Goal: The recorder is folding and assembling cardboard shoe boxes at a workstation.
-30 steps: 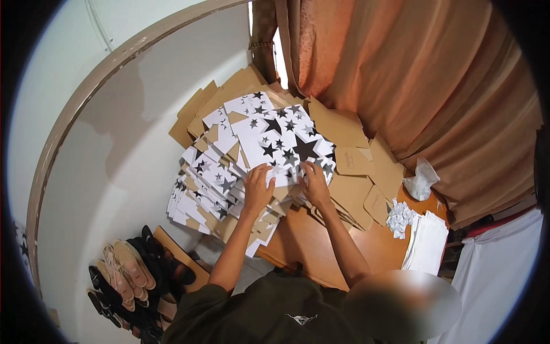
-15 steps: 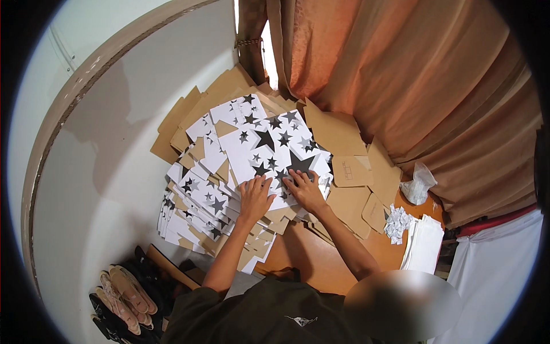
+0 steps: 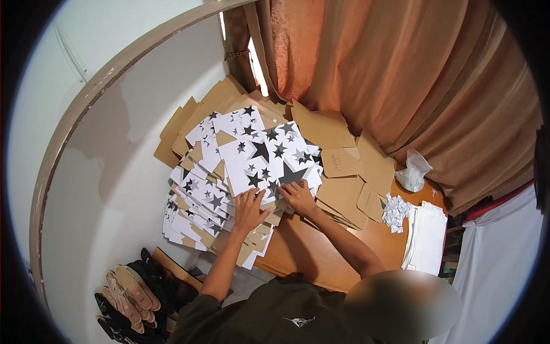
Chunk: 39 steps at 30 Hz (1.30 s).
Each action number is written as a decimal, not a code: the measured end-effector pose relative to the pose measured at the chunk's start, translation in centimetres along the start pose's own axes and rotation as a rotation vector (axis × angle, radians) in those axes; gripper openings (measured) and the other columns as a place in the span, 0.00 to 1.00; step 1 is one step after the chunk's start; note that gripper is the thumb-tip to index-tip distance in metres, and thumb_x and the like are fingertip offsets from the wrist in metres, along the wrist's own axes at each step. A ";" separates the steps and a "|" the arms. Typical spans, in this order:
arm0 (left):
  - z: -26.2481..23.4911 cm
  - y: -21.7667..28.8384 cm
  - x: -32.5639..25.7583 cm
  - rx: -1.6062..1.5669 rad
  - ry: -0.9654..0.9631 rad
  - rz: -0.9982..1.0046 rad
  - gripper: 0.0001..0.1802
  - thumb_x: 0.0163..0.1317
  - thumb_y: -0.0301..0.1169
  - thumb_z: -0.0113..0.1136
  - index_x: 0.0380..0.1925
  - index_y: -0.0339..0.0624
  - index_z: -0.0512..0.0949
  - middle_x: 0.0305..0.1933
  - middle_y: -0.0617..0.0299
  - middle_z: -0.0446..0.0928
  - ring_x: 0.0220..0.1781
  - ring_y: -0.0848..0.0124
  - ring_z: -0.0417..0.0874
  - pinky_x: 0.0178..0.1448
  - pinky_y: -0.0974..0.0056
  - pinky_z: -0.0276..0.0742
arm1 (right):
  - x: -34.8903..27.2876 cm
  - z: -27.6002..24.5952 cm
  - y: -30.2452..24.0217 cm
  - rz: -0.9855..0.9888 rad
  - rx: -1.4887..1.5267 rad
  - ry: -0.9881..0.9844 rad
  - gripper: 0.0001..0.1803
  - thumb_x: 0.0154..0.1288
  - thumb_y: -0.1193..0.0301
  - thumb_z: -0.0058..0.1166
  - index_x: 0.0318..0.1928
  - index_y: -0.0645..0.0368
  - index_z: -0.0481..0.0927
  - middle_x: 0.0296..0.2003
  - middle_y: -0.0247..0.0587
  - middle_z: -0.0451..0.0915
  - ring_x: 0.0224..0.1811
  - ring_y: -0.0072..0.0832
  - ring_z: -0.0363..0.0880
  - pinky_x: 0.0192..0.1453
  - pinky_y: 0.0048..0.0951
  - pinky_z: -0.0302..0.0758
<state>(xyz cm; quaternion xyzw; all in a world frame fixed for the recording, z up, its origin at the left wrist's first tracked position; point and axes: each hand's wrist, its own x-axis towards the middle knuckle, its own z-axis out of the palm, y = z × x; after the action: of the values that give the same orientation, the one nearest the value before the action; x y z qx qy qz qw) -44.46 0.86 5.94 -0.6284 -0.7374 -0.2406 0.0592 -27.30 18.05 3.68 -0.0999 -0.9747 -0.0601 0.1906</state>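
Observation:
A white flat cardboard sheet printed with grey and black stars (image 3: pixel 235 166) lies on top of a wide heap. My left hand (image 3: pixel 250 211) rests at its near edge, fingers spread and pointing away from me. To the right, my right hand (image 3: pixel 299 196) lies on the same star-printed piece beside a big dark star, its fingers stretched out. Neither hand is closed round anything. More star-printed sheets (image 3: pixel 200 192) overlap in a fanned pile to the left, with brown undersides showing between them.
Plain brown flattened cardboard (image 3: pixel 326 129) spreads behind and right of the pile. On the orange-brown table (image 3: pixel 286 252) stand a stack of white sheets (image 3: pixel 425 235), small silvery packets (image 3: pixel 395 212) and a clear plastic bag (image 3: pixel 413 171). A curtain hangs behind; sandals (image 3: pixel 132 292) sit lower left.
The view has shifted a little. Both hands have drawn slightly back toward the near edge of the top sheet, their fingers still spread.

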 end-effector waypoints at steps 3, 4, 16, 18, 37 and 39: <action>-0.1 1.6 -2.1 0.054 -0.099 -0.044 0.40 0.54 0.49 0.75 0.66 0.47 0.76 0.59 0.54 0.75 0.61 0.55 0.73 0.68 0.46 0.63 | -1.2 -1.6 -1.7 0.023 0.115 -0.120 0.26 0.64 0.65 0.60 0.62 0.53 0.78 0.57 0.39 0.80 0.57 0.34 0.75 0.63 0.57 0.65; 0.1 1.9 -2.8 0.081 -0.113 -0.034 0.37 0.56 0.44 0.74 0.66 0.49 0.76 0.56 0.56 0.75 0.58 0.57 0.74 0.67 0.47 0.63 | -1.9 -1.8 -2.4 0.024 0.121 -0.121 0.27 0.61 0.63 0.63 0.62 0.52 0.79 0.55 0.39 0.79 0.58 0.34 0.74 0.62 0.59 0.65; -6.4 12.9 -4.3 0.273 0.325 -0.016 0.22 0.67 0.23 0.57 0.61 0.47 0.82 0.62 0.55 0.82 0.66 0.54 0.80 0.70 0.45 0.71 | -12.6 -12.6 -6.1 0.289 0.167 0.597 0.38 0.58 0.68 0.69 0.70 0.52 0.71 0.62 0.46 0.72 0.62 0.42 0.70 0.65 0.48 0.63; -9.7 16.4 -3.0 0.196 0.461 -0.045 0.20 0.69 0.22 0.55 0.59 0.45 0.82 0.57 0.53 0.85 0.61 0.54 0.84 0.67 0.50 0.76 | -15.1 -14.1 -6.2 0.323 0.283 0.612 0.36 0.59 0.68 0.70 0.68 0.54 0.72 0.60 0.46 0.73 0.60 0.42 0.70 0.62 0.48 0.64; -18.7 38.0 -4.0 -0.912 0.031 -0.222 0.15 0.77 0.30 0.56 0.53 0.27 0.81 0.40 0.63 0.83 0.41 0.80 0.77 0.48 0.72 0.75 | -32.4 -21.9 -8.0 0.592 0.193 0.524 0.51 0.47 0.85 0.59 0.77 0.59 0.62 0.74 0.66 0.61 0.77 0.63 0.59 0.76 0.66 0.59; -18.3 38.4 -3.6 -0.946 -0.072 -0.227 0.19 0.78 0.35 0.55 0.57 0.29 0.80 0.45 0.61 0.84 0.42 0.78 0.80 0.50 0.69 0.79 | -34.1 -23.4 -9.0 0.631 0.154 0.592 0.45 0.45 0.90 0.53 0.71 0.63 0.71 0.68 0.61 0.72 0.71 0.59 0.71 0.71 0.51 0.74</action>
<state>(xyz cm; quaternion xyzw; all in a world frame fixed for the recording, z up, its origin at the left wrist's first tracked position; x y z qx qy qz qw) -11.02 -6.63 31.35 -0.5101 -0.6125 -0.5323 -0.2852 10.12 -0.15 11.43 -0.3569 -0.8015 0.0480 0.4775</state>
